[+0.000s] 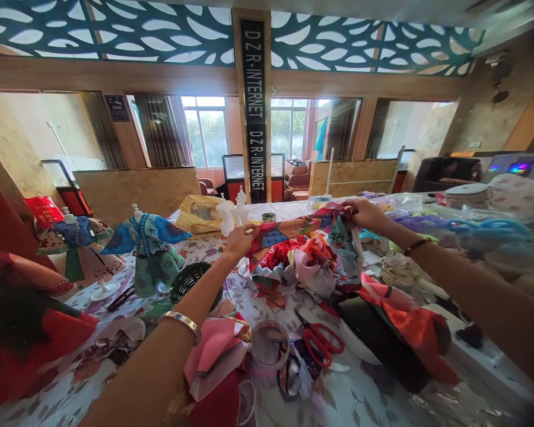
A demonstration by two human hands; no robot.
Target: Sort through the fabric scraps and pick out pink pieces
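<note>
Stretched between my two hands is a long strip of patterned fabric (289, 231), colourful with red edges. My left hand (240, 241) pinches its left end. At the other end, my right hand (360, 213) grips the cloth, whose grey-blue part hangs down below the fingers. Under the strip lies a heap of red, pink and white fabric pieces (314, 264). Red-handled scissors (323, 344) rest on the flowered tablecloth (338, 403), next to a roll of clear tape (270, 345). Folded pink cloth (218, 350) lies beside my left forearm.
Small dressed forms (150, 252) stand at the left, near a dark woven basket (191, 283). White mannequin pieces (232, 214) and a yellow bag (196, 213) are farther back. Plastic-wrapped items (485, 231) crowd the right. A black object (378, 338) sits beneath orange cloth.
</note>
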